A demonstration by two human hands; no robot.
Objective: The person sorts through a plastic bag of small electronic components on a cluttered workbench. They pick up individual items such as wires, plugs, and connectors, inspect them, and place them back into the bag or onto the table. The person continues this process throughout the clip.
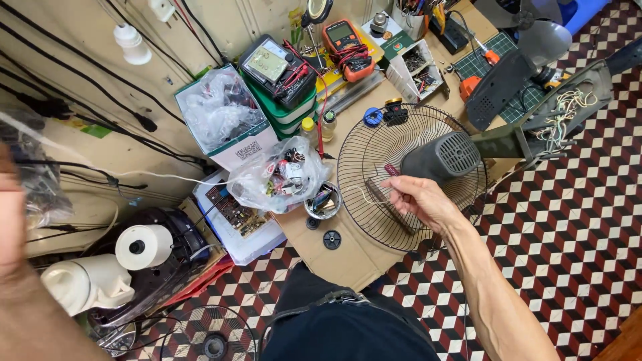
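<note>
My right hand (pixel 420 199) reaches over a round black wire fan grille (pixel 374 134) that lies on a cardboard sheet (pixel 351 257). Its fingers are pinched on a thin pale wire (pixel 366 194) that runs left across the grille. The grey fan motor housing (pixel 443 155) sits just beyond the hand, joined to a dark stand (pixel 568 100) with loose pale wires. My left arm (pixel 17 267) is a blur along the left edge, and its hand cannot be made out. A black round knob (pixel 332 239) lies on the cardboard near the grille.
A clear bag of small parts (pixel 284 177), a small round tin (pixel 326 200), a box with a circuit board (pixel 234 214) and two multimeters (pixel 277 67) crowd the left. A second fan grille (pixel 214 337) lies on the checkered floor (pixel 575 220).
</note>
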